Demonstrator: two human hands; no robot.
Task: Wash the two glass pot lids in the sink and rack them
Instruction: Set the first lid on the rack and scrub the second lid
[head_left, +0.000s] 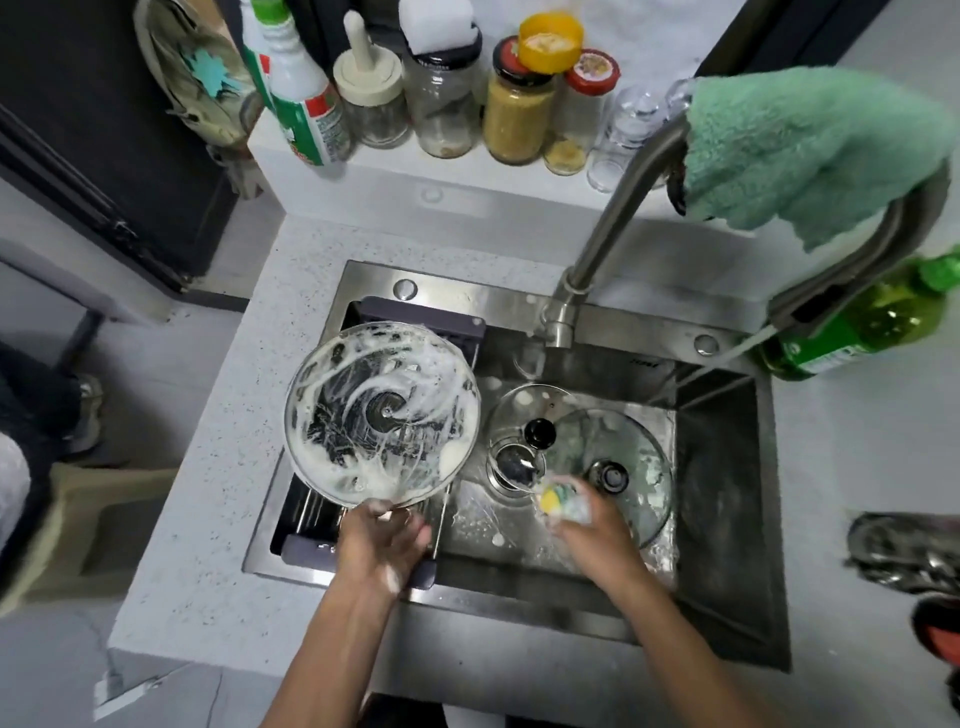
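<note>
My left hand (382, 540) grips the near rim of a large glass lid (382, 413), smeared with white soap foam, and holds it over the dark drying rack (415, 317) at the left side of the sink. A second glass lid (631, 467) with a dark knob lies in the sink basin (722, 467). A smaller glass lid (524, 405) with a black knob lies beside it, partly overlapped. My right hand (592, 525) holds a yellow and green sponge (558, 499) above the near edge of the lid in the basin.
A steel faucet (613, 234) arches over the sink with a green cloth (810, 150) draped on it. Jars and bottles (519, 104) line the back ledge. A green dish soap bottle (862, 322) stands at the right of the sink. Metal items (904, 551) lie on the right counter.
</note>
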